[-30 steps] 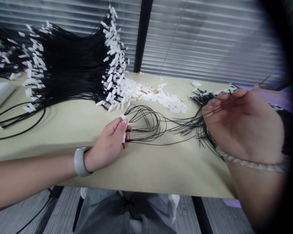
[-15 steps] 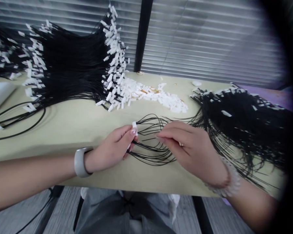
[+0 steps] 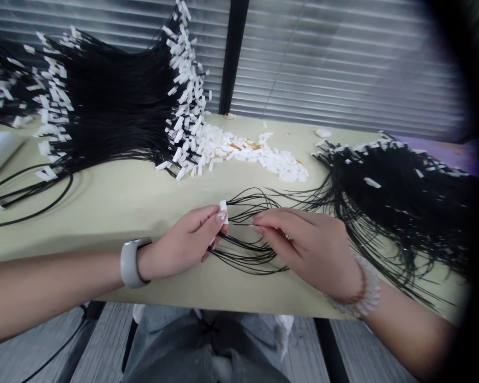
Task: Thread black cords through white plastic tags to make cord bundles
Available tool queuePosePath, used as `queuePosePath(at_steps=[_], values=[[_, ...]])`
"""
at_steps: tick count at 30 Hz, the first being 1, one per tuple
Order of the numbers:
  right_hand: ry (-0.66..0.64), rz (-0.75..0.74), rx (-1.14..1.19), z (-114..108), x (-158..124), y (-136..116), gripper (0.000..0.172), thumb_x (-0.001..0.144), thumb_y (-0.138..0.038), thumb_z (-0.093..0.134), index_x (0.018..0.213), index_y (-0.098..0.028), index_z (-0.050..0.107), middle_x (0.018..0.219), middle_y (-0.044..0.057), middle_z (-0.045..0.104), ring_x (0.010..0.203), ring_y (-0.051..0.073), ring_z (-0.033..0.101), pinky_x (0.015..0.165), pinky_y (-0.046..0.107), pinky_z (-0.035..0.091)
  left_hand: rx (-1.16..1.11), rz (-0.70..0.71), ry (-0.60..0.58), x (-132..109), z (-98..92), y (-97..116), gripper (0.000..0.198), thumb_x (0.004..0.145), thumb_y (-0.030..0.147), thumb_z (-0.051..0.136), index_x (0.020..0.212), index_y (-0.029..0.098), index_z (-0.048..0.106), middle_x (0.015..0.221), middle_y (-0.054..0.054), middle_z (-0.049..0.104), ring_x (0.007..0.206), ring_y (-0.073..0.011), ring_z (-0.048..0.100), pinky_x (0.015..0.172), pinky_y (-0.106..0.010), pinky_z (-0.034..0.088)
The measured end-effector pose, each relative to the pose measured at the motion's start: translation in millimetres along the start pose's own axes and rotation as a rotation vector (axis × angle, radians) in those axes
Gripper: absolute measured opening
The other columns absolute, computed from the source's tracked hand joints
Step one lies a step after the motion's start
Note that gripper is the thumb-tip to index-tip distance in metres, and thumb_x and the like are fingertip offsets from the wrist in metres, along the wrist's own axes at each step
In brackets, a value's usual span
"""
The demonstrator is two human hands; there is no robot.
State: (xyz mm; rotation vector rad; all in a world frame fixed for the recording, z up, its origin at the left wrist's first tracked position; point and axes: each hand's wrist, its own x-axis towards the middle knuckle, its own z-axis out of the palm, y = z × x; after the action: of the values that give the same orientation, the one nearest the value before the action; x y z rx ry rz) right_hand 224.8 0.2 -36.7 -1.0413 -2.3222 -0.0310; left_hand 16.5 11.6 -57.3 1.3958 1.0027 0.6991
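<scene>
My left hand (image 3: 191,234) is closed, with thumb and fingers pinching a small white tag-like sleeve (image 3: 224,206) at the ends of several thin black wires. More of these black wires (image 3: 251,254) run out from under its fingers and bow to the right. Facing it, my right hand (image 3: 303,242) pinches one thin black wire (image 3: 242,225) between thumb and forefinger, its end pointing at the white sleeve. Whether the wire's tip touches the sleeve, I cannot tell. The wires continue past my right hand toward a large dark bundle.
A thick stack of black wires (image 3: 115,101) with white ends stands at the back left. Loose white pieces (image 3: 263,157) lie in a heap beside it. A black wire bundle (image 3: 403,202) fills the right side. A white box-like object (image 3: 0,151) sits at the left edge.
My right hand has moved slightly left, closer to my left hand. The single wire in its pinch now reaches near the white sleeve. My left hand has barely moved.
</scene>
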Motion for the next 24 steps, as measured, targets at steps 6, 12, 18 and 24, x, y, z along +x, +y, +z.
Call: queuePosePath(at_steps=[6,12,18,24], values=[[0.012,-0.012,-0.075,0.0,-0.3,0.8,0.008,0.082,-0.019,0.053,0.087,-0.023,0.058,0.085,-0.003,0.067,0.072,0.01,0.062,0.059,0.022,0.044,0.02,-0.012,-0.009,-0.3,-0.5,0.9,0.035,0.087,0.048,0.034,0.074,0.018,0.047,0.056,0.003,0.039,0.043,-0.0073,0.036,0.038,-0.017,0.031],[0.049,-0.05,-0.134,-0.9,0.2,0.8,0.007,0.082,-0.018,0.053,0.086,-0.022,0.057,0.088,-0.002,0.068,0.07,0.011,0.061,0.058,0.023,0.044,0.026,-0.018,-0.005,-1.1,-0.9,1.1,0.034,0.087,0.047,0.034,0.074,0.019,0.047,0.055,0.003,0.041,0.043,-0.0074,0.037,0.039,-0.017,0.032],[0.044,-0.181,-0.183,-1.1,-1.5,5.2,0.013,0.08,-0.015,0.055,0.091,-0.023,0.056,0.091,-0.002,0.068,0.073,0.013,0.062,0.057,0.026,0.045,0.006,-0.01,0.005,-0.6,-0.5,-1.5,0.034,0.087,0.047,0.035,0.073,0.019,0.047,0.057,0.003,0.041,0.044,-0.0079,0.038,0.038,-0.017,0.032],[0.064,-0.235,-0.193,-2.3,-0.9,7.7,0.016,0.079,-0.015,0.056,0.092,-0.022,0.056,0.092,0.0,0.068,0.075,0.014,0.063,0.06,0.028,0.046,0.012,-0.017,0.0,0.3,-1.4,-1.8,0.035,0.086,0.048,0.035,0.073,0.019,0.047,0.057,0.003,0.04,0.044,-0.008,0.038,0.038,-0.017,0.033]])
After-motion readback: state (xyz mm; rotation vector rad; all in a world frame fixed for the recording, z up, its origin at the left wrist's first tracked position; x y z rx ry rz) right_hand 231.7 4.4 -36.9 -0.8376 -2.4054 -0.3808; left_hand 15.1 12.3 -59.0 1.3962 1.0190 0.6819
